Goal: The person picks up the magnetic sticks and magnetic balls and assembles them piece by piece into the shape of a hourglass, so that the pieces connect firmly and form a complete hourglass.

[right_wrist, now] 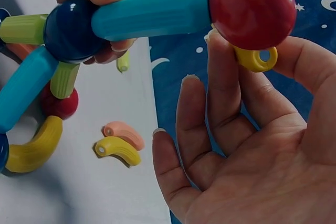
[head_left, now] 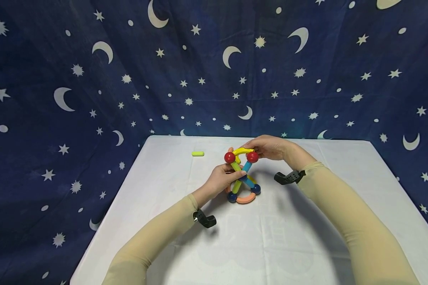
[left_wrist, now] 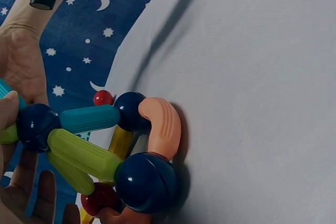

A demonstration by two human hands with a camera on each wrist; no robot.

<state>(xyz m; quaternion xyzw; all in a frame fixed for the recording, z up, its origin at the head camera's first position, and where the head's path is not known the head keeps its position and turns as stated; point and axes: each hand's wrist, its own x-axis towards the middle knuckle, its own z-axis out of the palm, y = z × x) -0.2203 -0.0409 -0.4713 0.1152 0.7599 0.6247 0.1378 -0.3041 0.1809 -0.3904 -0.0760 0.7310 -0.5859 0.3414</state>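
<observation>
A model of magnetic sticks and balls (head_left: 238, 186) stands on the white table, with green and blue sticks crossing at a navy middle ball (left_wrist: 38, 128). Its base has navy balls joined by an orange curved stick (head_left: 246, 198). My left hand (head_left: 219, 180) grips the model at its waist, thumb by the middle ball. Two red balls (head_left: 230, 157) sit on top at the near side. At the top right, my right hand (head_left: 271, 147) pinches a yellow curved stick (right_wrist: 257, 59) beside the large red ball (right_wrist: 253, 9). Part of that stick is hidden behind the ball.
A short light green stick (head_left: 197, 153) lies on the table (head_left: 164, 174), left of the model. Loose yellow (right_wrist: 119, 150) and orange (right_wrist: 126, 133) curved sticks lie together behind the model. A dark blue star-and-moon cloth (head_left: 199, 59) hangs beyond the table's far edge.
</observation>
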